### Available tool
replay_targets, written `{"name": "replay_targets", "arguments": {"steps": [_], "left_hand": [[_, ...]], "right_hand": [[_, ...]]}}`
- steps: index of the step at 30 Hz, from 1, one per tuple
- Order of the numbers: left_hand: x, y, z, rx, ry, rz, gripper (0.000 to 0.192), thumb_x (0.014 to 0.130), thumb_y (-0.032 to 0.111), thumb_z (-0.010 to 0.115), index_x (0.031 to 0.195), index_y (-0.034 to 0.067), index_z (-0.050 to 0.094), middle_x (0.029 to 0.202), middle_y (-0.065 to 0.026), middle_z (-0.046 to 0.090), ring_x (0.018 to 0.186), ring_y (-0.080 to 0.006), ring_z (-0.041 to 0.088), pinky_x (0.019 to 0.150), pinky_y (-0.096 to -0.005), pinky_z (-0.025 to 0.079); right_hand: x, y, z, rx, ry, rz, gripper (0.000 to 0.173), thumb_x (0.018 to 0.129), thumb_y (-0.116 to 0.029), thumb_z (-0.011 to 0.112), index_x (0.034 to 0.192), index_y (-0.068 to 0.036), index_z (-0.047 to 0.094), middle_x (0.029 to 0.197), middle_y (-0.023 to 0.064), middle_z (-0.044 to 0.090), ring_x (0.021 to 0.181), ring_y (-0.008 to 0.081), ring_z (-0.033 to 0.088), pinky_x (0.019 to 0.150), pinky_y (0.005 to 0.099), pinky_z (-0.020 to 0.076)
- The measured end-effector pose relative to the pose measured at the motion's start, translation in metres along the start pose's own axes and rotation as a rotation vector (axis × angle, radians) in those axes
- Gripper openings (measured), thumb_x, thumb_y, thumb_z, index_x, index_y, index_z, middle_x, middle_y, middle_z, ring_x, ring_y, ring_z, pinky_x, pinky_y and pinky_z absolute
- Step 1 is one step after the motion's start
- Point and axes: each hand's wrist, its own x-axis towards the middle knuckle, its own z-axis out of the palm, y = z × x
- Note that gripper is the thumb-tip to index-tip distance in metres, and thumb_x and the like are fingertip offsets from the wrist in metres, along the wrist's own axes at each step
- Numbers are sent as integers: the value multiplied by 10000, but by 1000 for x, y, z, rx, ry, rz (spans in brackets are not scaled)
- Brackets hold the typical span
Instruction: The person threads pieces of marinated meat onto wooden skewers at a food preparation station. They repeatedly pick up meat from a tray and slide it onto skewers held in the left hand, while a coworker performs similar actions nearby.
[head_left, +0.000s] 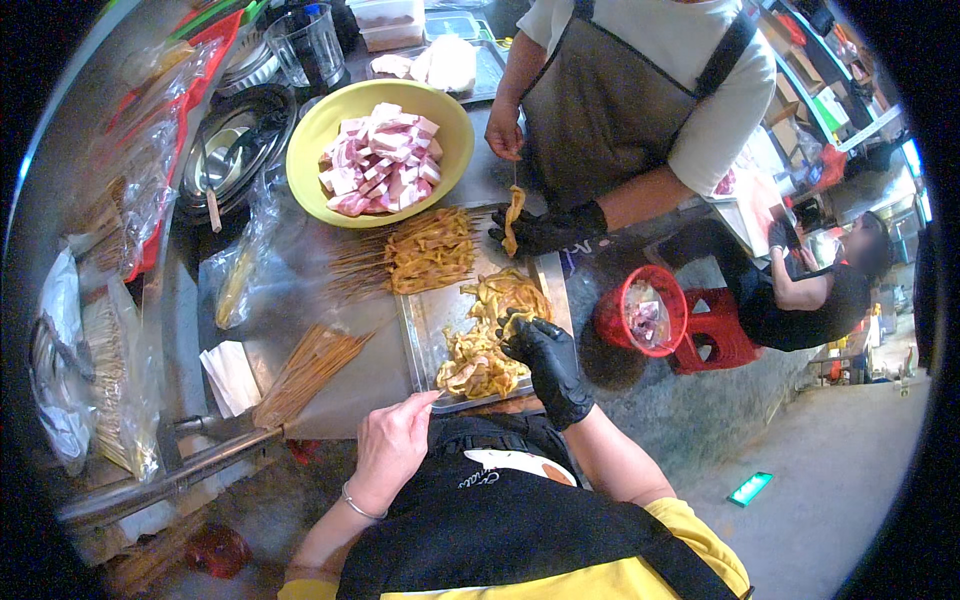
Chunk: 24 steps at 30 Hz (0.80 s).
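Observation:
My right hand (551, 367), in a black glove, pinches a strip of yellow marinated meat (519, 324) above the metal tray (421, 352). Loose strips of the same meat (480, 369) lie heaped in the tray just left of that hand. My left hand (394, 439) is bare, with a bracelet at its wrist. Its thumb and forefinger meet at the tray's near left corner; whether a thin skewer is between them cannot be made out. Threaded meat skewers (431, 251) lie in rows across the tray's far left part, their sticks pointing left.
Bare bamboo skewers (311, 371) lie left of the tray. A yellow bowl (300, 169) of cut raw pork stands beyond. Across the table, a co-worker's gloved hand (555, 229) holds a meat strip on a skewer. A red bucket (607, 307) stands at right; another person sits farther off.

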Motion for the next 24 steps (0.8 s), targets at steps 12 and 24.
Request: {"name": "replay_targets", "arguments": {"steps": [12,24], "left_hand": [[2,4,6,59,-19,-20,183,941,134,615,1075,83,728,836,-212,699,744,-380,691,660,-462,542],[3,-9,-2,-269,-120,-175,246,941,59,623,1150,97,746,687,-50,666,583,-105,584,573,-305,504]], "right_hand": [[-2,24,2,-457,46,-302,252,994,-63,584,1207,46,663,1113,132,721,969,212,708,855,336,594],[14,8,-30,-21,-300,32,319,965,-223,645,1202,-10,653,1011,69,707,875,188,681,857,336,562]]}}
